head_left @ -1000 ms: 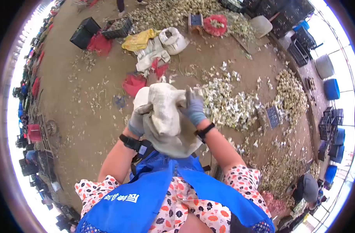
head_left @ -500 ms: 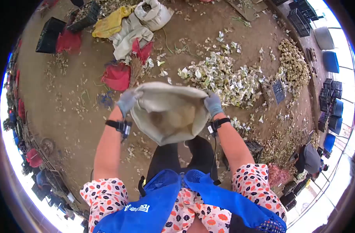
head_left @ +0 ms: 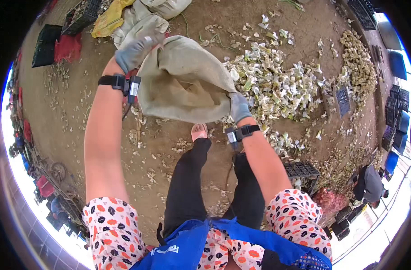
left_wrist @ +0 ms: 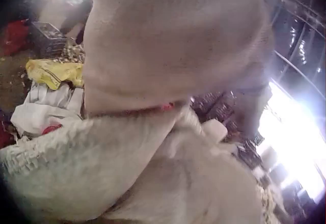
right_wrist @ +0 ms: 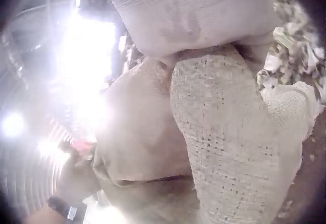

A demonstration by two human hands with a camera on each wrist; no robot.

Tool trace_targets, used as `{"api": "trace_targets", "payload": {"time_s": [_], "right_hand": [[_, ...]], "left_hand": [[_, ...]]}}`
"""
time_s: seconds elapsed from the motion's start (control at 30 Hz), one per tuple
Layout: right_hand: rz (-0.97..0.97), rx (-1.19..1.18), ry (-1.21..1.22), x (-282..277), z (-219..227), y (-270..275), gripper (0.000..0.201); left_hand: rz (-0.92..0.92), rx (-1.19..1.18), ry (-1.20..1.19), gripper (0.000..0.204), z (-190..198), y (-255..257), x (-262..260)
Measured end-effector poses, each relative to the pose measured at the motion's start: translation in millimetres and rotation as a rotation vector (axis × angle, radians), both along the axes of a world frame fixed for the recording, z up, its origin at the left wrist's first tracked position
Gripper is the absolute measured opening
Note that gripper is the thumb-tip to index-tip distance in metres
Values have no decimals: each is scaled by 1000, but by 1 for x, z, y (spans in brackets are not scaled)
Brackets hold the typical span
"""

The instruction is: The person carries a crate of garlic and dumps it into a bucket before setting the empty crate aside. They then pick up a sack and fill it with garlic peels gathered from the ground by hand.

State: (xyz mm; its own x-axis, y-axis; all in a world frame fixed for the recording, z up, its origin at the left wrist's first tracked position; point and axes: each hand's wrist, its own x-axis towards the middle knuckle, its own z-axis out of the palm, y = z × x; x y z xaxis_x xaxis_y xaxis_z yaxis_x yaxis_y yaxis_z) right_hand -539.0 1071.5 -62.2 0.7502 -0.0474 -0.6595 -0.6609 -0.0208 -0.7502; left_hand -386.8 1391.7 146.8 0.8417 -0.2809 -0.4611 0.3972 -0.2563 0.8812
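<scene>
Both gloved hands hold a pale woven sack (head_left: 187,58) by its rim, its mouth gaping toward the body. My left hand (head_left: 136,51), in a grey glove and somewhat blurred, grips the far left side of the rim. My right hand (head_left: 239,107) pinches the near right corner. In the left wrist view, the glove (left_wrist: 173,45) covers the sack's folded edge (left_wrist: 86,163). The right wrist view shows the other glove (right_wrist: 198,20) over the coarse weave (right_wrist: 229,127), its fingertips hidden by cloth.
A heap of white-green peelings (head_left: 277,85) lies right of the sack, with garlic-like bulbs (head_left: 358,63) beyond. White sacks (head_left: 142,22) and a yellow sack (head_left: 109,18) lie at far left. A black crate (head_left: 302,171) stands near the right leg; someone bends (head_left: 369,184) at right.
The sack went from bunched before the chest to spread with its mouth open, then farther out from the body. My left hand has moved forward and left, tilting the rim.
</scene>
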Motion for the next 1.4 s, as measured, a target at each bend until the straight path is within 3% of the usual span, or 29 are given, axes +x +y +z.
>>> {"api": "trace_targets", "payload": {"time_s": [0.03, 0.07, 0.1, 0.17, 0.23, 0.3, 0.37, 0.43, 0.47, 0.5, 0.53, 0.57, 0.67, 0.73, 0.77, 0.83, 0.87, 0.93, 0.97, 1.03, 1.07, 1.17, 1.2, 1.23, 1.27, 1.3, 1.37, 1.4], "right_hand": [[-64, 129, 58, -6, -37, -2, 29], [-48, 56, 218, -4, -23, 5, 30], [-53, 62, 218, -13, -51, 10, 30], [-60, -59, 43, -32, -101, 15, 39], [35, -124, 4, -38, -103, 6, 41], [400, -247, 236, -35, -120, -7, 46], [381, -198, 232, -41, -141, -26, 50], [380, -158, 263, -45, -169, -53, 49], [387, -157, 263, -44, -177, -67, 49], [411, -303, 217, -42, -179, -79, 48], [433, -447, 163, -39, -179, -86, 46], [436, -439, 154, -37, -179, -89, 46], [190, -546, -117, -32, -168, -85, 48], [161, -852, -802, -16, -162, -83, 48], [155, -838, -822, -15, -163, -80, 48], [768, -424, -760, -18, -165, -64, 39], [877, -379, -764, -22, -188, -55, 32], [1049, -316, -733, -23, -236, -38, 28], [1215, -369, -500, -15, -213, -32, 34], [1532, -412, -465, -12, -218, -37, 42], [1641, -408, -533, -17, -243, -33, 45], [1717, -497, -586, -32, -234, -47, 51], [1648, -503, -599, -37, -239, -51, 49], [1577, -510, -613, -42, -248, -56, 47], [1494, -510, -657, -44, -281, -54, 43], [1435, -507, -649, -42, -273, -63, 40], [1338, -624, -729, -23, -277, -77, 41], [1279, -709, -793, -12, -289, -83, 42]], "left_hand": [[183, -173, -173, 40, 1, -20, 4], [367, -345, -347, 38, -6, -39, 4], [361, -340, -347, 38, -22, -55, -2], [128, -213, -137, 40, -70, -81, -25], [-435, 453, -552, 42, -167, -87, -51], [-721, 910, -331, 46, -242, -101, -75], [-990, 1180, -288, 51, -281, -106, -106], [-1102, 1220, 66, 57, -323, -108, -133], [-1204, 1237, 75, 49, -349, -100, -154], [-1309, 1251, 87, 44, -371, -93, -176], [-1360, 1148, 217, 42, -383, -92, -187], [-1398, 1045, 356, 41, -394, -90, -198], [-1455, 1065, 415, 32, -372, -111, -202], [-1454, 1166, 324, 27, -335, -148, -187], [-1448, 1208, 263, 24, -324, -170, -179], [-1252, 1162, 60, 21, -324, -200, -172], [-1011, 1045, -130, 19, -352, -202, -181], [-1035, 1025, -288, 22, -379, -211, -167], [-1090, 1061, -292, 23, -403, -203, -163], [-1165, 1162, -247, 29, -434, -179, -152], [-1097, 1287, -114, 36, -422, -172, -144], [-823, 1743, -175, 50, -432, -121, -108], [-719, 1897, -193, 56, -441, -99, -95], [-719, 1913, -210, 56, -409, -100, -84], [-888, 2034, -111, 57, -364, -109, -76], [-1057, 2147, -1, 58, -337, -113, -72], [-796, 2063, -201, 58, -358, -72, -58], [-811, 2027, -209, 56, -345, -72, -61]]}}
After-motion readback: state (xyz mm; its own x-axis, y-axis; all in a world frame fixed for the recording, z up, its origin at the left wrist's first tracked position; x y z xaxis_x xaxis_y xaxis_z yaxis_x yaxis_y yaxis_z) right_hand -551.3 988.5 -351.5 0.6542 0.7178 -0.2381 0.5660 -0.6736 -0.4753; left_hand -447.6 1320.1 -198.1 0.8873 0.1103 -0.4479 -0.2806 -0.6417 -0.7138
